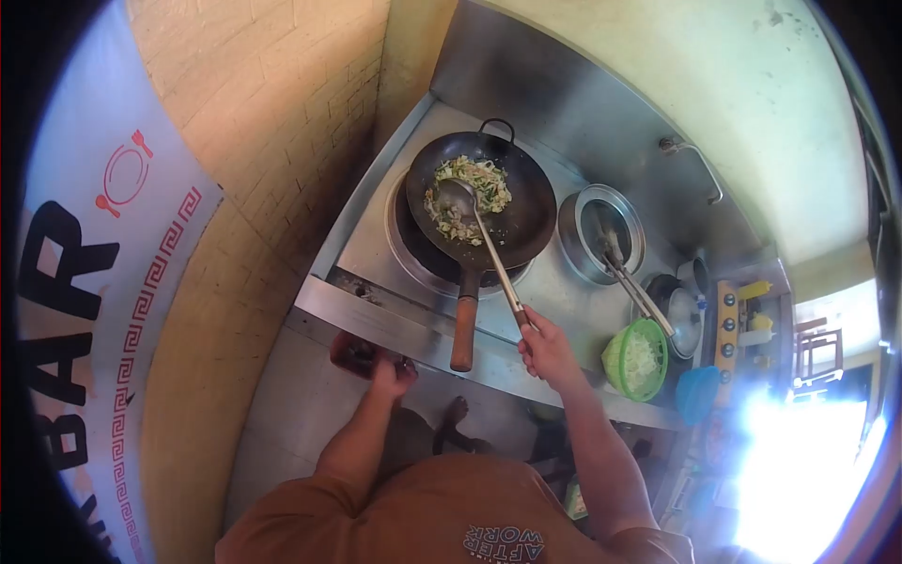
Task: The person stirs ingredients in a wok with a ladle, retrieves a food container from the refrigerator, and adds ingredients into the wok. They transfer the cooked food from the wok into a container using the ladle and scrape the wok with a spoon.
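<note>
From the head camera, the right hand [543, 352] is closed around the handle of a ladle [494, 254], its bowl in chopped food [489, 179] inside the wok [532, 211] on the stove [362, 249]. The left hand [393, 374] is curled around a dark red container [351, 355] beside the stove's front edge.

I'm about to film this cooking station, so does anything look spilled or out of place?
Yes, one thing: dark residue lies along the stove's front ledge, left of the wok handle. It looks like spilled scraps or grime against the bare metal, though I can't tell which. Nothing else stands out.
</note>
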